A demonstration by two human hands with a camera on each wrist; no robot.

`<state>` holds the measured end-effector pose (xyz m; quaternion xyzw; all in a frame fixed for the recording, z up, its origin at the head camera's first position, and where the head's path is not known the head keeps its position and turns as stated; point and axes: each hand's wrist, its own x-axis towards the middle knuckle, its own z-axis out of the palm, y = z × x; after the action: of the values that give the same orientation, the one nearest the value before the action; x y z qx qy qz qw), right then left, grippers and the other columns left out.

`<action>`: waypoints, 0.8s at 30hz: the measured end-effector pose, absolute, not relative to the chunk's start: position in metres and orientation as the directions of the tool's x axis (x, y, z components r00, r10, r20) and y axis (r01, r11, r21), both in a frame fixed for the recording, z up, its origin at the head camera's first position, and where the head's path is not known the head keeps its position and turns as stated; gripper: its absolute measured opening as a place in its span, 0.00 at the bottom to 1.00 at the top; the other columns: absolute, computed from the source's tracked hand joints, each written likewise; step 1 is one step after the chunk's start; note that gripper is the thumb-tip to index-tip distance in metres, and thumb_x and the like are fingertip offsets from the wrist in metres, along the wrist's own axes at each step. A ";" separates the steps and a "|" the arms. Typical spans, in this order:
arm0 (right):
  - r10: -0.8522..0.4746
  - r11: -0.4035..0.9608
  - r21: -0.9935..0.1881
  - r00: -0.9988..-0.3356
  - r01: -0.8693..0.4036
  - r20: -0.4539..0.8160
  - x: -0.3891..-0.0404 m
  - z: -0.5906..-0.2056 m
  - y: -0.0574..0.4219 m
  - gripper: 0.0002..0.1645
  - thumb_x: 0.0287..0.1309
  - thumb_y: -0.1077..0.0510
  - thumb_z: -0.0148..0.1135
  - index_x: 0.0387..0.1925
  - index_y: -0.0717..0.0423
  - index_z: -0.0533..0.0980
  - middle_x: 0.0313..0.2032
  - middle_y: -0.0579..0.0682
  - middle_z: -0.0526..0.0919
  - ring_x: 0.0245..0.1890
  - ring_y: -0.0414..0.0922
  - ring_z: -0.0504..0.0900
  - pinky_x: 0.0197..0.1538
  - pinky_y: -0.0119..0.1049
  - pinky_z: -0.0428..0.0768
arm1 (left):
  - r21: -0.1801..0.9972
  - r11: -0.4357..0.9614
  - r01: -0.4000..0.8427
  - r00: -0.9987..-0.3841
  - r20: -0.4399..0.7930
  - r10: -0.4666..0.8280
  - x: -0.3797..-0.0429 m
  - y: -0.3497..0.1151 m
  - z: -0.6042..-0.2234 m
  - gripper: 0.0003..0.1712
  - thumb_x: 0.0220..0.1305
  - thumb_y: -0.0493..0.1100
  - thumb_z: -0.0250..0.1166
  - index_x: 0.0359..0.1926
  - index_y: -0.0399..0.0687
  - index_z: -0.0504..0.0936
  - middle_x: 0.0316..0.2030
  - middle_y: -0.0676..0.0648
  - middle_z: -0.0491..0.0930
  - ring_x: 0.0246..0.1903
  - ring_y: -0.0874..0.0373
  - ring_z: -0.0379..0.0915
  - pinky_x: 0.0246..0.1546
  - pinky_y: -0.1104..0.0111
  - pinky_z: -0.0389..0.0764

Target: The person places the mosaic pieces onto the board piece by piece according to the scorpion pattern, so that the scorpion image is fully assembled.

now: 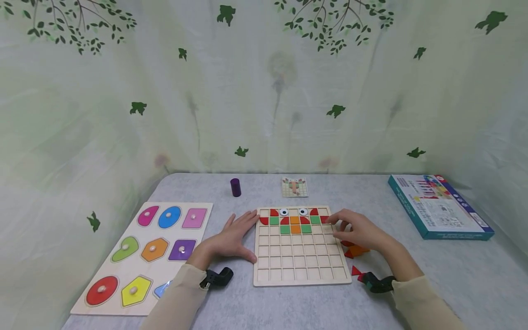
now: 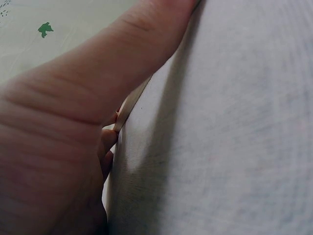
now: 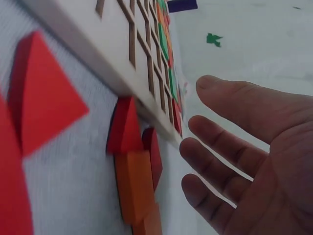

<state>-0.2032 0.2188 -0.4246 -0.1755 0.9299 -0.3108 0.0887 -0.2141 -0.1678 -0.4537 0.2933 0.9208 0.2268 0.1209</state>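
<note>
A wooden grid board [image 1: 300, 263] lies on the table between the hands, its upper rows partly filled with red, green and orange pieces and two eye pieces. Along its left edge rests my left hand [image 1: 231, 238], fingers spread, thumb near the lower side; the left wrist view shows that hand [image 2: 73, 107] at the board's side. My right hand [image 1: 359, 229] is over the board's upper right edge, fingertips right by a red piece [image 1: 324, 220] in the second row. In the right wrist view, the right hand's [image 3: 259, 152] thumb and fingers are apart with nothing between them.
Loose red triangles [image 3: 54, 98] and orange blocks [image 3: 134, 181] lie right of the board. A knobbed shape puzzle [image 1: 140, 229] is at the left, a boxed set [image 1: 445, 211] at the right. Behind stand a purple cylinder [image 1: 235, 188] and a small pattern card [image 1: 294, 187].
</note>
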 end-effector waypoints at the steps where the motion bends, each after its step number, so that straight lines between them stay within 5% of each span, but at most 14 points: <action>1: -0.375 0.749 -0.608 -0.925 -0.262 -0.064 -0.203 -0.425 0.222 0.22 0.58 0.57 0.71 0.55 0.49 0.79 0.49 0.49 0.81 0.42 0.43 0.76 0.40 0.31 0.80 | 0.487 0.725 0.487 -0.798 -0.087 0.596 -0.214 -0.168 -0.454 0.71 0.43 0.65 0.79 0.79 0.41 0.50 0.80 0.42 0.45 0.80 0.43 0.36 0.76 0.38 0.32; 24: -0.363 0.783 -0.597 -0.908 -0.175 -0.210 -0.191 -0.432 0.271 0.33 0.45 0.50 0.80 0.56 0.47 0.79 0.45 0.49 0.75 0.42 0.45 0.71 0.38 0.30 0.76 | 0.481 0.736 0.476 -0.803 -0.105 0.587 -0.215 -0.169 -0.454 0.71 0.44 0.66 0.78 0.79 0.44 0.48 0.81 0.46 0.44 0.81 0.46 0.34 0.77 0.40 0.30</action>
<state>-0.1912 0.2713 -0.4318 -0.1443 0.9308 -0.2958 0.1588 -0.2153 -0.1689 -0.4544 0.2878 0.9232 0.2213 0.1261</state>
